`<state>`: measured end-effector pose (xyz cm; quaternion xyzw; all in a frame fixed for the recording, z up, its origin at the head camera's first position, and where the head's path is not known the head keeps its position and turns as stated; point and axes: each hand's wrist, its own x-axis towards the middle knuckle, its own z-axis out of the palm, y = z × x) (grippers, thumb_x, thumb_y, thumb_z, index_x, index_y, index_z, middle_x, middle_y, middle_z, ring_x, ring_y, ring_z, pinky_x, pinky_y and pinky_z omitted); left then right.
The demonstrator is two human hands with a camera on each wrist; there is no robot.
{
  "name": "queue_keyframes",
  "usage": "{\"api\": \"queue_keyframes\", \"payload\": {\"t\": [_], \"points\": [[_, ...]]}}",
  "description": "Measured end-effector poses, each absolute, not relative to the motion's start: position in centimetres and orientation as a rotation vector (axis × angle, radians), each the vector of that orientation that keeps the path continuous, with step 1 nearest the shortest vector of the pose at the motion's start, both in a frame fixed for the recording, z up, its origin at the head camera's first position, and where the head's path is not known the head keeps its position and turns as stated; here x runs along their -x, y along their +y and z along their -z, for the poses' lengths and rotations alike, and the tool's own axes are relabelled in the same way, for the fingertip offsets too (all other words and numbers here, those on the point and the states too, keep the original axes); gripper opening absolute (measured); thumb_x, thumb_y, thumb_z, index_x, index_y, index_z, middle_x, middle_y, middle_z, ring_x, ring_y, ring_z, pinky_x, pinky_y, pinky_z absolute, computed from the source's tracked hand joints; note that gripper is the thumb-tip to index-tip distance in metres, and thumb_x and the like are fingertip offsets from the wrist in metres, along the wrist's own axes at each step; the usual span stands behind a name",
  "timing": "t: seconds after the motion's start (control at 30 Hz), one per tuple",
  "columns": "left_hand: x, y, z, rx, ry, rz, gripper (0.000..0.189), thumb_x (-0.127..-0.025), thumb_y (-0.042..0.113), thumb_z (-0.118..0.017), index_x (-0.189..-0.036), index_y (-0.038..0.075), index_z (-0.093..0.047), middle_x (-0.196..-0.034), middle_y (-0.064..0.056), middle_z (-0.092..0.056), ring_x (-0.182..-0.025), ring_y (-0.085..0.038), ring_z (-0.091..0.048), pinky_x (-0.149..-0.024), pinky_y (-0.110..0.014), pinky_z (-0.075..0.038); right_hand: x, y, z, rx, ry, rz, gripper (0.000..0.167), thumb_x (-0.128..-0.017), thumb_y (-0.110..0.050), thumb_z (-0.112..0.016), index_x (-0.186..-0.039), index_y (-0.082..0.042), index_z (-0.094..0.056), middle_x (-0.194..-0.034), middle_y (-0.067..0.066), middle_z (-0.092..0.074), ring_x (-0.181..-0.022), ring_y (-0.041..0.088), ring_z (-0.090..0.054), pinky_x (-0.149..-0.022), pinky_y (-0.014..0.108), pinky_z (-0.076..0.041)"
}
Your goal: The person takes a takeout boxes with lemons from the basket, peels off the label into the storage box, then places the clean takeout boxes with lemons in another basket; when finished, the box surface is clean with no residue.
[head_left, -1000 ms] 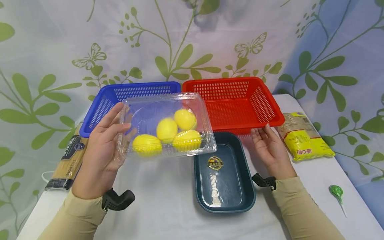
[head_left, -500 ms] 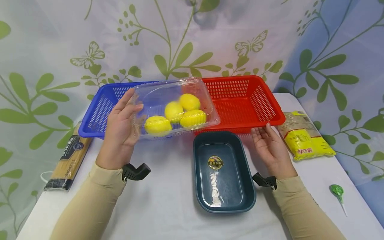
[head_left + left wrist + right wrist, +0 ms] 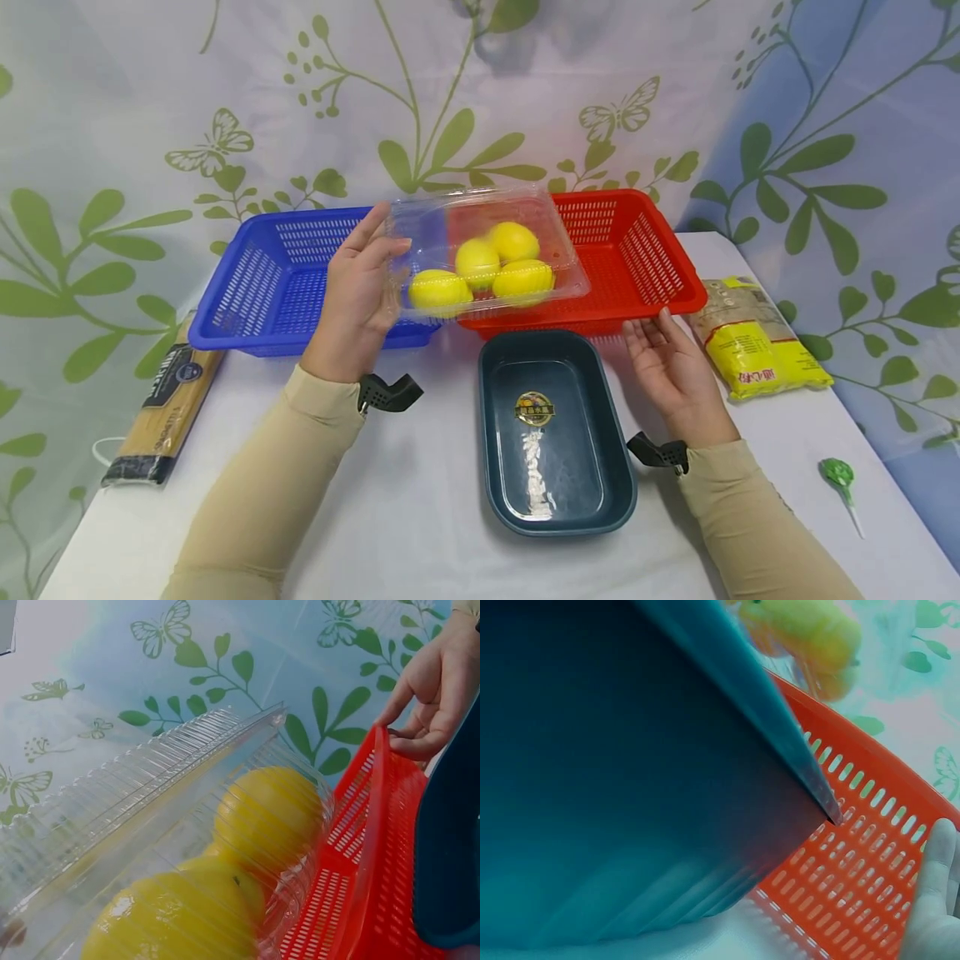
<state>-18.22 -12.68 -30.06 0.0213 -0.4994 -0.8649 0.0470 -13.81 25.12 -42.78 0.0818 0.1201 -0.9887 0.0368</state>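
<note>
My left hand grips the left side of a clear plastic clamshell box, thumb on the near face. Several yellow lemons lie inside it. In the head view the box is raised and tilted, across the inner edges of the blue basket and the red basket. The left wrist view shows two lemons close up through the ribbed plastic. My right hand holds the red basket's front rim near its right corner; the left wrist view shows thumb and fingers at that rim.
A dark teal tray stands in front of the red basket. To the left lies a spaghetti packet. On the right are a yellow-labelled bag and a green lollipop. A patterned cloth hangs behind the baskets.
My left hand has carried the clamshell box of lemons up, away and rightward, from before the blue basket to partly over the red one. The right hand stays at the red basket's rim.
</note>
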Motion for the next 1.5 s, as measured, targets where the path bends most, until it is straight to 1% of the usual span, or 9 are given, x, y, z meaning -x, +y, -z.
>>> {"api": "queue_keyframes", "payload": {"t": [0.13, 0.23, 0.3, 0.37, 0.47, 0.53, 0.97, 1.27, 1.5], "points": [[19.0, -11.2, 30.1, -0.060, -1.508, 2.644, 0.057, -0.097, -0.003, -0.068, -0.148, 0.020, -0.064, -0.156, 0.002, -0.049, -0.121, -0.016, -0.051, -0.081, -0.025, -0.049, 13.8, 25.2, 42.7, -0.243, 0.372, 3.033, 0.050, -0.107, -0.012, -0.061, -0.154, -0.018, -0.047, -0.147, 0.006, -0.054, -0.137, 0.020, -0.049, -0.111, 0.037, -0.044], [19.7, -10.0, 30.1, -0.054, -1.496, 2.657, 0.054, -0.097, -0.003, -0.067, -0.146, 0.020, -0.065, -0.154, 0.003, -0.051, -0.095, -0.014, -0.053, -0.076, -0.023, -0.049, 13.8, 25.2, 42.6, -0.239, 0.375, 3.034, 0.050, -0.107, -0.012, -0.061, -0.155, -0.018, -0.047, -0.149, 0.005, -0.053, -0.139, 0.020, -0.048, -0.111, 0.037, -0.044], [20.1, -9.2, 30.1, -0.046, -1.471, 2.677, 0.053, -0.097, -0.004, -0.067, -0.144, 0.020, -0.067, -0.153, 0.003, -0.052, -0.091, -0.013, -0.054, -0.079, -0.022, -0.052, 13.9, 25.2, 42.6, -0.234, 0.379, 3.037, 0.050, -0.107, -0.012, -0.061, -0.155, -0.018, -0.047, -0.149, 0.006, -0.053, -0.138, 0.020, -0.049, -0.111, 0.037, -0.044], [20.6, -8.4, 30.2, -0.022, -1.454, 2.691, 0.053, -0.097, -0.006, -0.066, -0.144, 0.019, -0.066, -0.154, 0.002, -0.051, -0.096, -0.013, -0.057, -0.084, -0.024, -0.055, 13.9, 25.3, 42.6, -0.237, 0.375, 3.039, 0.050, -0.107, -0.012, -0.061, -0.155, -0.018, -0.047, -0.148, 0.006, -0.054, -0.136, 0.021, -0.051, -0.111, 0.037, -0.044], [21.1, -7.4, 30.5, -0.019, -1.434, 2.720, 0.056, -0.096, -0.007, -0.066, -0.147, 0.019, -0.064, -0.152, 0.001, -0.052, -0.129, -0.022, -0.055, -0.102, -0.041, -0.053, 13.9, 25.3, 42.6, -0.231, 0.368, 3.044, 0.053, -0.107, -0.011, -0.061, -0.157, -0.018, -0.045, -0.149, 0.006, -0.054, -0.134, 0.022, -0.053, -0.111, 0.037, -0.044], [21.5, -6.8, 30.8, -0.024, -1.436, 2.728, 0.056, -0.097, -0.007, -0.066, -0.146, 0.019, -0.064, -0.149, 0.001, -0.055, -0.133, -0.027, -0.054, -0.103, -0.047, -0.052, 13.9, 25.2, 42.6, -0.232, 0.361, 3.044, 0.053, -0.107, -0.010, -0.061, -0.157, -0.018, -0.045, -0.151, 0.006, -0.052, -0.134, 0.022, -0.053, -0.111, 0.037, -0.044], [23.8, -3.8, 32.8, -0.092, -1.493, 2.715, 0.052, -0.095, -0.007, -0.066, -0.139, 0.020, -0.070, -0.140, 0.000, -0.063, -0.130, -0.028, -0.058, -0.100, -0.043, -0.055, 13.9, 25.2, 42.7, -0.257, 0.388, 3.040, 0.053, -0.107, -0.011, -0.063, -0.156, -0.020, -0.046, -0.159, 0.003, -0.045, -0.144, 0.019, -0.042, -0.111, 0.038, -0.044], [25.0, -2.2, 33.7, -0.251, -1.677, 2.613, 0.058, -0.091, -0.002, -0.073, -0.144, 0.020, -0.067, -0.143, -0.003, -0.058, -0.123, -0.025, -0.058, -0.094, -0.039, -0.058, 13.9, 25.3, 42.7, -0.293, 0.353, 3.038, 0.052, -0.106, -0.010, -0.064, -0.154, -0.017, -0.047, -0.150, 0.005, -0.051, -0.132, 0.022, -0.054, -0.110, 0.037, -0.045], [25.7, -1.4, 34.4, -0.280, -1.771, 2.566, 0.052, -0.092, 0.002, -0.075, -0.138, 0.025, -0.070, -0.136, 0.003, -0.060, -0.123, -0.024, -0.055, -0.086, -0.035, -0.060, 13.9, 25.3, 42.7, -0.325, 0.358, 3.040, 0.066, -0.104, -0.010, -0.066, -0.162, -0.021, -0.037, -0.148, 0.005, -0.052, -0.132, 0.022, -0.054, -0.109, 0.038, -0.046]]}}
